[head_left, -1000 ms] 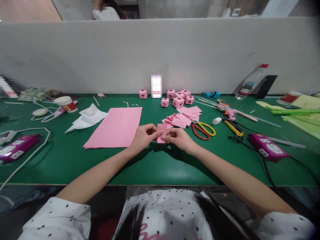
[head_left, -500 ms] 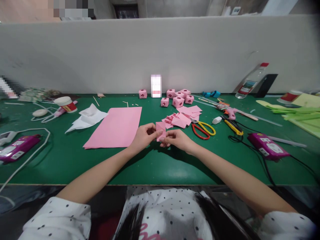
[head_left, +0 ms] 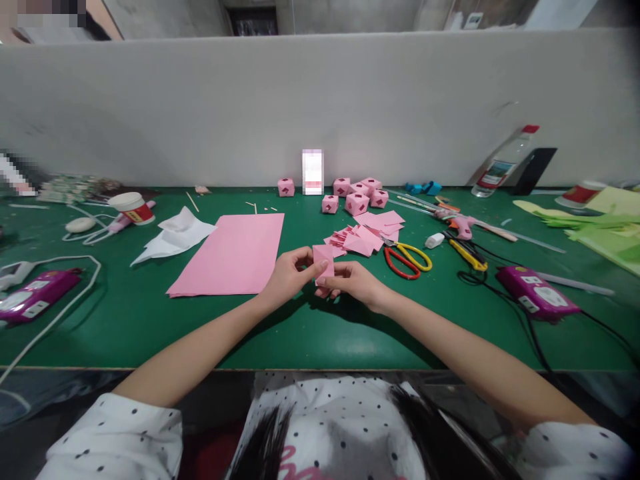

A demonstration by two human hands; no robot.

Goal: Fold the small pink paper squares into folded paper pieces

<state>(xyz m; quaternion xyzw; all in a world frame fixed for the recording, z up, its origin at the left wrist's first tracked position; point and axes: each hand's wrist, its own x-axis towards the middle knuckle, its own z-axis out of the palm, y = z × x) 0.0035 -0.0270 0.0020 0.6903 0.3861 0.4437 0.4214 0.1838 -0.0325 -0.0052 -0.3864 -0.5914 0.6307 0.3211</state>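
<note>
Both hands pinch a small folded pink paper piece (head_left: pixel 323 259) just above the green table (head_left: pixel 310 333). My left hand (head_left: pixel 290 275) grips its left edge with thumb and fingers closed. My right hand (head_left: pixel 353 283) holds its lower right side, fingers curled under it. Right behind lies a heap of pink paper squares (head_left: pixel 367 235). A large pink sheet (head_left: pixel 233 253) lies flat to the left of my hands. Several finished pink paper cubes (head_left: pixel 356 195) stand at the back by the grey partition.
Red-and-yellow scissors (head_left: pixel 407 257), a yellow cutter (head_left: pixel 466 253), a glue gun (head_left: pixel 457 223) and a purple power strip (head_left: pixel 537 299) with cables lie to the right. White paper (head_left: pixel 175 239), a cup (head_left: pixel 129 207) and another purple strip (head_left: pixel 33 297) are left. A bottle (head_left: pixel 505 163) leans at back right.
The pink piece has been lifted and turned slightly between the fingers; my right hand slid a little lower under it. A person behind the partition moved off to the left.
</note>
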